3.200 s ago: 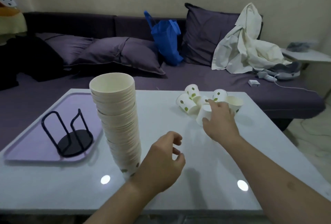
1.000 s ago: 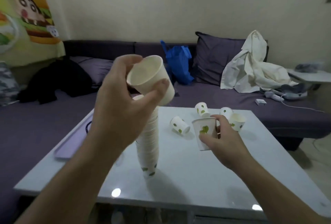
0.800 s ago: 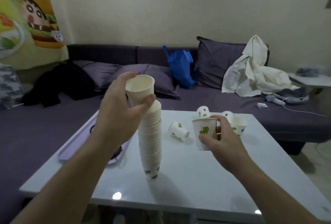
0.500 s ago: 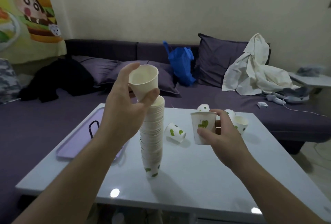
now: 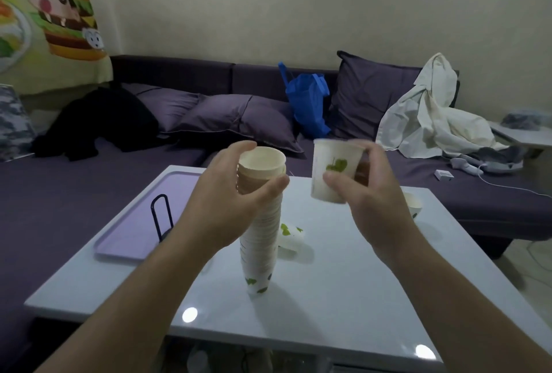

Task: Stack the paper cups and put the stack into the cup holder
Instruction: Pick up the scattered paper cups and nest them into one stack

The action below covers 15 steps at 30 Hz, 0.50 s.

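Observation:
A tall stack of white paper cups [image 5: 259, 241] with green leaf prints stands on the white table [image 5: 328, 298]. My left hand [image 5: 227, 202] grips the top of the stack, where a cup now sits in it. My right hand [image 5: 367, 199] holds a single cup [image 5: 333, 174] upright in the air, just right of the stack's top. One loose cup [image 5: 291, 236] lies on its side behind the stack, and another [image 5: 415, 205] stands at the right, partly hidden by my right hand. The black wire cup holder [image 5: 162, 217] stands on the purple tray [image 5: 125, 241], mostly hidden by my left arm.
A purple sofa with cushions, a blue bag [image 5: 309, 104] and a white cloth [image 5: 430, 116] runs behind the table. A small side table [image 5: 525, 133] is at far right. Black clothing lies on the sofa's left end.
My left hand lowered its cup onto the top of the stack and now grips there. My right hand raised its cup and moved it closer to the stack's top.

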Tool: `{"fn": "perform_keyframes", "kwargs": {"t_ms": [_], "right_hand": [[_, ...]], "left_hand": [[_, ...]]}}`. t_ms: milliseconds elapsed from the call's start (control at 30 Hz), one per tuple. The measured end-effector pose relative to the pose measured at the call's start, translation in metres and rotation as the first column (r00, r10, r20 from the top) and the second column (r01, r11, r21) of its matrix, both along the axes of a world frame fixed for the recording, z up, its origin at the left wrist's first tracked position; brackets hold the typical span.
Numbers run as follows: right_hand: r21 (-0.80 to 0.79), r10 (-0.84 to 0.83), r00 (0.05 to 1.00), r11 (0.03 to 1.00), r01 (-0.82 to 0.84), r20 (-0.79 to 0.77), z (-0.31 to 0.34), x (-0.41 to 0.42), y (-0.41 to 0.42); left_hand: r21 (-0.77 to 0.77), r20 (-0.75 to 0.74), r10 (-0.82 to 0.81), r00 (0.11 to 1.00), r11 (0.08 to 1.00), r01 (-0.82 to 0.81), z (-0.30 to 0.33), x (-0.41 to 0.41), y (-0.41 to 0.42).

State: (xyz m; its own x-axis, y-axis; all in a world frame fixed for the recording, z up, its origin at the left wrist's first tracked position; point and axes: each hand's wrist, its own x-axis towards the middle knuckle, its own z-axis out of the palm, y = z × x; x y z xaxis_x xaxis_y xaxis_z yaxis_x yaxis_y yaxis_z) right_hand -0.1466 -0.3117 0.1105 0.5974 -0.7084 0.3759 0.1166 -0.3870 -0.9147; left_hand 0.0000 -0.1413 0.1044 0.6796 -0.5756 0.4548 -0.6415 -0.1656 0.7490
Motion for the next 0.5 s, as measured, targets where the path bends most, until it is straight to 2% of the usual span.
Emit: {"fn": "perform_keyframes", "kwargs": {"t_ms": [100,200,300,400,500], "right_hand": [[-0.063,0.072,0.988,0.996,-0.064,0.134,0.029,0.015,0.01],[-0.129,0.166,0.971,0.981,-0.144,0.173,0.049,0.037,0.023],[-0.194,0.224,0.972,0.959,-0.207,0.069,0.047,0.056,0.031],[-0.263,0.252,0.962,0.926,-0.271,-0.105,0.027,0.06,0.032],[-0.143,0.372,0.908,0.905,-0.4,-0.191,0.011,0.051,0.028]], "left_hand": [[0.016,0.004,-0.016,1.0,1.0,0.016,-0.009,0.001,0.004],[0.01,-0.051,-0.005,0.999,1.0,0.006,-0.01,-0.002,0.005],[-0.021,-0.101,-0.02,0.995,1.0,0.018,-0.011,-0.003,0.006],[-0.028,-0.133,-0.033,0.991,0.999,0.029,-0.011,-0.004,0.009],[-0.046,-0.146,-0.06,0.987,0.998,0.054,-0.014,-0.005,0.009]]}}
